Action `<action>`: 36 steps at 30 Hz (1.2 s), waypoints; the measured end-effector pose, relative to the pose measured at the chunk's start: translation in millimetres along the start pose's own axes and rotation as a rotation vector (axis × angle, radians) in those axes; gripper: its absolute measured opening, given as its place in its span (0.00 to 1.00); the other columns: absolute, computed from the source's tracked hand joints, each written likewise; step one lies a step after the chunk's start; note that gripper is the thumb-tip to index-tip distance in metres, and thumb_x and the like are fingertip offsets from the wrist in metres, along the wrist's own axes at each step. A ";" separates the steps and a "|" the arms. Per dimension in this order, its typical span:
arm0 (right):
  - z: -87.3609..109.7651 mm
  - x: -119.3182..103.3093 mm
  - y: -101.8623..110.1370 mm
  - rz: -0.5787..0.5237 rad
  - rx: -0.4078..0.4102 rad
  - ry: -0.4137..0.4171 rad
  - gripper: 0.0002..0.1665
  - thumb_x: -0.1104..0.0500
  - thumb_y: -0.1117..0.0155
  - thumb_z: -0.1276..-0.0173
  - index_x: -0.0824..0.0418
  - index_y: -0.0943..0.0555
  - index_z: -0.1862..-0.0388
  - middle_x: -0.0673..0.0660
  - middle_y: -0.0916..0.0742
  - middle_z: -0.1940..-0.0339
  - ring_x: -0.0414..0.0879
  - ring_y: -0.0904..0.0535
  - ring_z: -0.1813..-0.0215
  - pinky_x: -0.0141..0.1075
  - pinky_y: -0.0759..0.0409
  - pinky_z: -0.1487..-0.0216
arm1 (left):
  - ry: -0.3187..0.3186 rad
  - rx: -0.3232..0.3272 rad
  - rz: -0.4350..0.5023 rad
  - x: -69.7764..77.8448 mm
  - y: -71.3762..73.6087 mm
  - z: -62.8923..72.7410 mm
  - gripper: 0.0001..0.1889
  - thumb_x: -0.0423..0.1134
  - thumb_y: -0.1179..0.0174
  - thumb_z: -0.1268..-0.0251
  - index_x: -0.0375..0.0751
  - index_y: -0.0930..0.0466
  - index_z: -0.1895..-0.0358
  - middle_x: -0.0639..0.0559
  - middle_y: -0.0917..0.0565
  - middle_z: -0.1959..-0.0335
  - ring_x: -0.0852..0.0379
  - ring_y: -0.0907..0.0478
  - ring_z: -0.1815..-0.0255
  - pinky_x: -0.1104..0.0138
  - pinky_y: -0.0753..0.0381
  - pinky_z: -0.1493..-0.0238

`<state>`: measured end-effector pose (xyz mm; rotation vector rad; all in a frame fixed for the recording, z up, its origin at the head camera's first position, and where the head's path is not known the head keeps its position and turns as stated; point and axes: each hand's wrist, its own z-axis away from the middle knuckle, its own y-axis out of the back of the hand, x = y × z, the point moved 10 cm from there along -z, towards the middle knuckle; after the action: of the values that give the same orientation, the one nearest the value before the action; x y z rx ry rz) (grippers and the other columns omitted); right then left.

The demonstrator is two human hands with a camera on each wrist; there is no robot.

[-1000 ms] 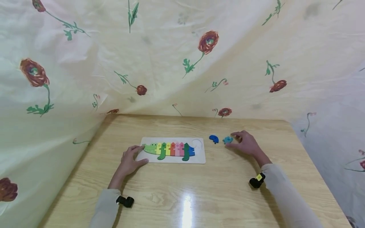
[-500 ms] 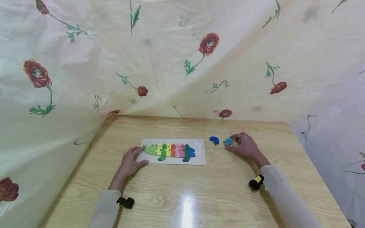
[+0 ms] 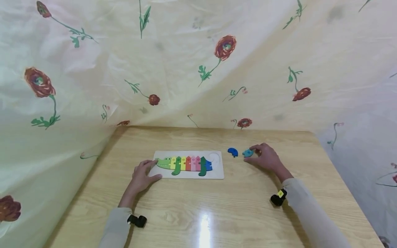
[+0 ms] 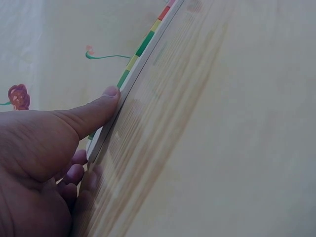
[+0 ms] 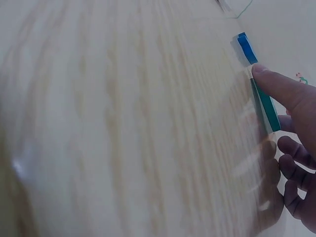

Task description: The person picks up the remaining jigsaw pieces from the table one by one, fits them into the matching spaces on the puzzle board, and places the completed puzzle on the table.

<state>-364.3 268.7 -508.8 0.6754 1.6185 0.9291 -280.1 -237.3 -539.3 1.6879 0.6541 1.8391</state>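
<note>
A white puzzle board (image 3: 189,175) lies flat on the table, a crocodile of coloured pieces (image 3: 183,163) set into it. Its right end shows a bare curved outline. My left hand (image 3: 143,175) grips the board's left end, thumb along the near edge and fingers at the side; the left wrist view shows the thumb against the rim (image 4: 129,85). Right of the board, my right hand (image 3: 266,158) pinches a light blue puzzle piece (image 3: 247,153) between thumb and index finger, at table level. That piece looks teal edge-on in the right wrist view (image 5: 266,106).
A dark blue curved puzzle piece (image 3: 233,152) lies between the board and the light blue piece. The wooden table (image 3: 186,203) ends at a flower-printed cloth (image 3: 173,69) hanging behind and at both sides. Each wrist carries a small black camera.
My right thumb and index finger have closed in a little on the light blue piece, which has turned slightly. My left hand and the board stay put.
</note>
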 end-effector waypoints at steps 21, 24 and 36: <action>-2.1 -2.7 3.1 0.006 0.043 0.044 0.31 0.43 0.21 0.40 0.64 0.13 0.47 0.60 0.19 0.60 0.52 0.25 0.60 0.40 0.27 0.63 | -0.013 0.010 0.015 2.4 0.9 1.2 0.39 0.48 0.28 0.37 0.49 0.32 0.24 0.39 0.39 0.23 0.33 0.47 0.26 0.35 0.48 0.29; -2.4 -2.4 3.5 0.005 0.036 0.055 0.31 0.43 0.21 0.40 0.65 0.13 0.47 0.60 0.19 0.61 0.51 0.25 0.61 0.40 0.28 0.63 | -0.018 0.006 0.013 2.7 0.9 0.4 0.38 0.48 0.28 0.37 0.49 0.32 0.24 0.38 0.39 0.23 0.34 0.46 0.26 0.36 0.49 0.29; -2.9 -4.0 10.1 0.001 0.034 0.116 0.31 0.45 0.21 0.40 0.65 0.13 0.46 0.58 0.18 0.62 0.49 0.25 0.62 0.41 0.26 0.63 | -0.003 -0.005 0.004 2.6 1.4 -0.5 0.39 0.49 0.28 0.36 0.49 0.33 0.23 0.38 0.39 0.23 0.34 0.46 0.26 0.35 0.48 0.28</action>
<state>-366.4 270.1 -497.9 0.6557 1.7398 0.9588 -280.8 -236.6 -536.5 1.6900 0.6445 1.8394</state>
